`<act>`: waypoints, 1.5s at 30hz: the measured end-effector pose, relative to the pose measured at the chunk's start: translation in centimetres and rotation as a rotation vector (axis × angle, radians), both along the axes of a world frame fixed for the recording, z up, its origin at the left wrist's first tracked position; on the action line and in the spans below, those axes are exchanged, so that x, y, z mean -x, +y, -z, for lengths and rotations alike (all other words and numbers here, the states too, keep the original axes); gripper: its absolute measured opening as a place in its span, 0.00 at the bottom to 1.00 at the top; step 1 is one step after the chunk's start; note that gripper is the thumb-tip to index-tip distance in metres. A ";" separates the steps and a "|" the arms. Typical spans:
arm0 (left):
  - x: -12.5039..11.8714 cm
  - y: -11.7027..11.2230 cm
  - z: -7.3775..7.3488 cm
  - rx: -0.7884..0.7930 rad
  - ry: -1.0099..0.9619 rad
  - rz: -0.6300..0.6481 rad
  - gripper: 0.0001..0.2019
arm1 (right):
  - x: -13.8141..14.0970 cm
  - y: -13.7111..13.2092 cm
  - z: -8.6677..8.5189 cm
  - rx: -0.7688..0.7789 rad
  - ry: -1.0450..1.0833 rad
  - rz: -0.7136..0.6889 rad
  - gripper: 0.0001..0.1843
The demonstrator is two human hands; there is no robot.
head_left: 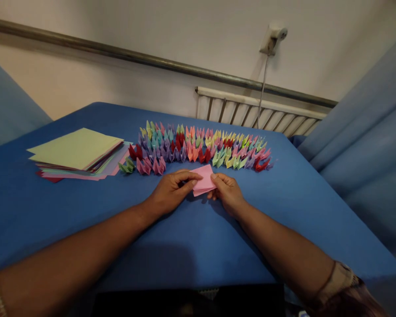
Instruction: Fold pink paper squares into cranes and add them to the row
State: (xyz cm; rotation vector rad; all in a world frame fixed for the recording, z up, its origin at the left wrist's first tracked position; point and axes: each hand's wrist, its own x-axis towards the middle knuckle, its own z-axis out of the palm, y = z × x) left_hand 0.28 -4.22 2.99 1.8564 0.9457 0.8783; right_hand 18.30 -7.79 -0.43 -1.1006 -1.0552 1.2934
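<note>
Between my two hands is a small folded pink paper (203, 179), squarish, with several layers parted along its lower edge. My left hand (175, 188) pinches its left side between thumb and fingers. On the other side, my right hand (227, 192) grips the right edge, thumb on top and fingertips underneath. The paper is held just above the blue-covered table (145, 255). Beyond it stand rows of folded paper cranes (193, 150) in pink, red, purple, yellow, green and teal.
A stack of coloured paper sheets (75, 152), pale yellow on top, lies to the left. Behind the table are a metal rail (145, 56), a white radiator (244, 105) and a wall socket (272, 40) with a hanging cord. Blue curtains (366, 127) hang at both sides.
</note>
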 end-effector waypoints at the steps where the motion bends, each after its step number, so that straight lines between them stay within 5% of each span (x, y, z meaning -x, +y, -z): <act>1: 0.0 0.0 0.1 0.053 0.001 0.011 0.14 | 0.0 0.0 0.1 -0.013 -0.008 -0.003 0.24; 7: -0.3 0.4 0.5 0.413 -0.245 -0.006 0.28 | -0.2 0.1 0.3 -0.029 0.074 -0.034 0.26; 19: -0.3 0.8 0.3 0.433 -0.351 -0.084 0.29 | -0.6 0.1 0.3 -0.082 0.114 -0.084 0.15; 39: -0.3 0.7 0.1 0.496 -0.374 -0.094 0.28 | -0.2 0.2 0.4 -0.090 0.013 -0.061 0.19; 45: -0.2 0.8 0.3 0.621 -0.416 -0.065 0.29 | 0.0 0.4 0.5 -0.096 -0.012 -0.054 0.20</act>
